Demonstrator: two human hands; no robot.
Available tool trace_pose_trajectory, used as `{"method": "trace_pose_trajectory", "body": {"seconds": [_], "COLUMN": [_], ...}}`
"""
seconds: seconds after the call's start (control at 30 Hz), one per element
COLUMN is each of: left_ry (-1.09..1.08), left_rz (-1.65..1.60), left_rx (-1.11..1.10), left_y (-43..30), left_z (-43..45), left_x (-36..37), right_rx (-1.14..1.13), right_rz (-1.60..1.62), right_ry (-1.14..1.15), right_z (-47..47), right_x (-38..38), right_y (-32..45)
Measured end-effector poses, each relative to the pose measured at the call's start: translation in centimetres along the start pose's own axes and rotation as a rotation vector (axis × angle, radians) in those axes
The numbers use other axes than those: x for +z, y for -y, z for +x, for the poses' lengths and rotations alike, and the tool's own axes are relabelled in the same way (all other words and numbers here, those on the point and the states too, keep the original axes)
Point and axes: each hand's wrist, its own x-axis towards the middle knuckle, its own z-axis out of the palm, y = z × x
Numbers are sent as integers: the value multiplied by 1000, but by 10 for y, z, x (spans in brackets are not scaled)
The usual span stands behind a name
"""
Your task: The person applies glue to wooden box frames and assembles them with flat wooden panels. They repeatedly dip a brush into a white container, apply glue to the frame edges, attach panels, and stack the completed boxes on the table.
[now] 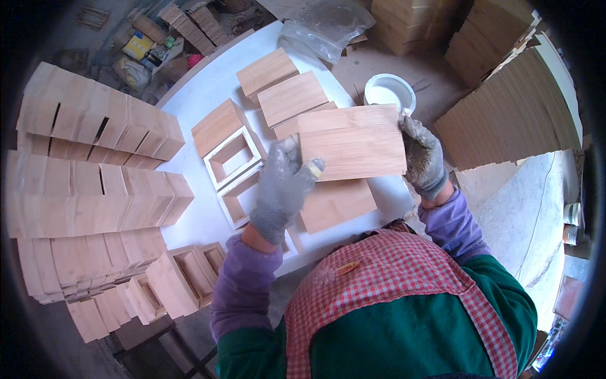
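Observation:
A flat light-wood panel [352,142] is held up over the front of the white table [184,213], between my two gloved hands. My left hand [284,184], slightly blurred, grips its left edge with the thumb over the face. My right hand [423,154] holds its right edge, with its fingers partly hidden. Below the panel lies another wooden board [338,203]. Beside my left hand, an open rectangular wooden frame [232,157] has a white coating on its rim, and a second such frame [239,196] is partly covered by the hand.
Stacked wooden boxes [90,189] line the table's left side. Board-topped pieces [292,97] lie toward the back. A white bucket [390,92] stands beyond the right edge, near a tall stack of thin sheets [511,104]. Clear plastic [326,26] drapes over the far corner.

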Motion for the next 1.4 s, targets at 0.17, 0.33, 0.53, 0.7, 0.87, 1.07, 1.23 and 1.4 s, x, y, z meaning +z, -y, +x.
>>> {"method": "trace_pose_trajectory", "body": {"seconds": [0.17, 0.33, 0.53, 0.7, 0.87, 1.07, 1.23, 1.4], "left_ry": [-73, 14, -5, -20, -48, -16, -222, -224], "left_rz": [41, 635, 700, 737, 850, 794, 970, 1165], "left_rx": [-5, 239, 216, 377, 466, 810, 663, 735], "left_y": [-6, -9, -5, -8, -5, 8, 14, 6], "left_z": [-22, -40, -56, -63, -71, -65, -73, -82], "left_x": [9, 0, -3, -10, -12, -11, -31, -61], "right_rx": [-50, -82, -130, -64, -88, 84, 23, -548], "right_rz": [-469, -450, -378, -244, -620, -289, -491, -1218], "right_ry": [158, 126, -27, -106, -71, -10, 12, 331], "right_z": [-26, -36, -37, -42, -60, -71, -62, -51], "right_x": [5, 1, -16, -33, -31, -34, -53, -64], "right_y": [2, 2, -7, 2, 7, -2, 0, -7]}}
